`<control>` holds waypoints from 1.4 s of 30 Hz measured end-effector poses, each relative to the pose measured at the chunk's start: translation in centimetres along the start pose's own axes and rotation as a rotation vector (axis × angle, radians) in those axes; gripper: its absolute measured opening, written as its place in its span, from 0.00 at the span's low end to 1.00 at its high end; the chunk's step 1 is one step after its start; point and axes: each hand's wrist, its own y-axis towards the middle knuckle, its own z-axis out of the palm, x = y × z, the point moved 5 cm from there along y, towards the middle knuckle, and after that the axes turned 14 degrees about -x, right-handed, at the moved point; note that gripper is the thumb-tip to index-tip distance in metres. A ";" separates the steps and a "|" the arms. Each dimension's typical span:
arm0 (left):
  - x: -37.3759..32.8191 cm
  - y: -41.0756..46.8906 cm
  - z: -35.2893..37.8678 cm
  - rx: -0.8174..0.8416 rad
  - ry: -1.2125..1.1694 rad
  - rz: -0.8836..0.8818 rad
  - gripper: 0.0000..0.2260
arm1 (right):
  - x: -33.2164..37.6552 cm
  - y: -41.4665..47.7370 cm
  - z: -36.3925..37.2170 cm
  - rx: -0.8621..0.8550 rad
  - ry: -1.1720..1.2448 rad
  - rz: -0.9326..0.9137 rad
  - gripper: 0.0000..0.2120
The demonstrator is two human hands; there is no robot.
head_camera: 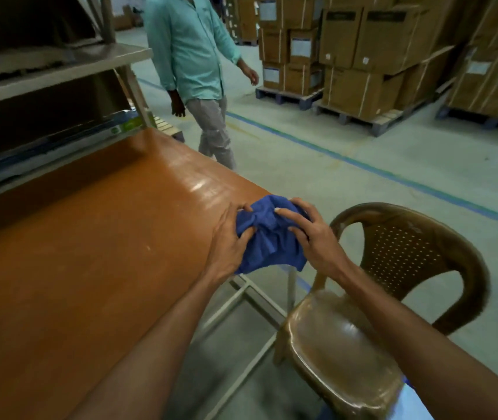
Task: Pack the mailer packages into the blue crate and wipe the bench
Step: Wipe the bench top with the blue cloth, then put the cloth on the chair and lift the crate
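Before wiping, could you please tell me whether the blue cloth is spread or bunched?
Bunched: the blue cloth is crumpled, gripped by left hand and right hand.

The head-worn view looks forward and down, close above the bench (75,237) corner.

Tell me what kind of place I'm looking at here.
Most likely a warehouse packing area: strapped cardboard cartons stacked on pallets, a blue lane line painted on the concrete floor, and an orange-topped workbench with shelving above.
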 end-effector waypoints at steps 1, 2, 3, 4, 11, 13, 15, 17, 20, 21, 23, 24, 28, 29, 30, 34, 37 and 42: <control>-0.8 0.0 1.6 0.009 -0.064 -0.031 0.12 | -0.7 -0.2 -1.7 -0.034 0.001 0.026 0.19; -1.8 -0.1 3.3 0.020 -0.114 -0.037 0.12 | -1.5 -0.6 -3.3 -0.065 -0.004 0.057 0.18; -2.4 -0.3 5.1 0.034 -0.129 -0.034 0.11 | -2.4 -1.2 -4.8 -0.095 -0.014 0.096 0.17; -2.9 -0.6 6.9 0.067 -0.153 -0.034 0.11 | -3.4 -1.9 -6.2 -0.122 -0.026 0.141 0.16; -0.3 -5.0 17.9 0.334 -0.050 -0.122 0.16 | -9.9 -10.3 -11.7 -0.134 -0.107 0.499 0.15; 2.0 -6.7 20.8 0.411 0.019 -0.157 0.15 | -12.2 -14.0 -11.6 -0.033 -0.147 0.618 0.22; 5.2 -8.8 23.6 0.517 0.104 -0.177 0.14 | -14.6 -18.1 -10.7 0.051 -0.190 0.714 0.27; 9.1 -11.1 26.4 0.650 0.170 -0.223 0.14 | -17.1 -22.1 -9.6 0.064 -0.227 0.797 0.27; 15.5 -14.6 30.3 0.849 0.218 -0.301 0.26 | -21.6 -27.5 -7.4 0.079 -0.267 0.922 0.24; 17.5 -15.6 31.4 0.898 0.250 -0.294 0.30 | -23.3 -29.2 -6.5 0.098 -0.271 0.959 0.24; 21.5 -17.0 33.8 0.945 0.309 -0.273 0.34 | -26.9 -32.3 -4.6 0.137 -0.280 1.021 0.24; 23.4 -17.5 35.0 0.943 0.312 -0.269 0.34 | -28.8 -33.6 -3.7 0.144 -0.289 1.040 0.24; 30.3 -18.5 39.2 0.863 0.264 -0.301 0.28 | -35.9 -37.7 -0.3 0.122 -0.298 1.107 0.24; 32.0 -18.6 40.4 0.845 0.283 -0.239 0.28 | -37.5 -38.5 0.7 0.125 -0.301 1.115 0.24; 33.7 -19.0 41.6 0.857 0.325 -0.163 0.28 | -39.0 -39.3 1.8 0.152 -0.317 1.120 0.25; 40.0 -21.5 44.2 1.194 0.830 0.188 0.33 | -43.6 -43.6 5.5 0.579 -0.601 1.095 0.31; 42.1 -23.1 44.2 1.402 0.975 0.317 0.32 | -44.9 -46.4 6.6 0.765 -0.691 1.103 0.31; 39.7 -22.9 42.9 1.353 0.918 0.257 0.30 | -42.2 -45.8 4.3 0.666 -0.699 1.078 0.30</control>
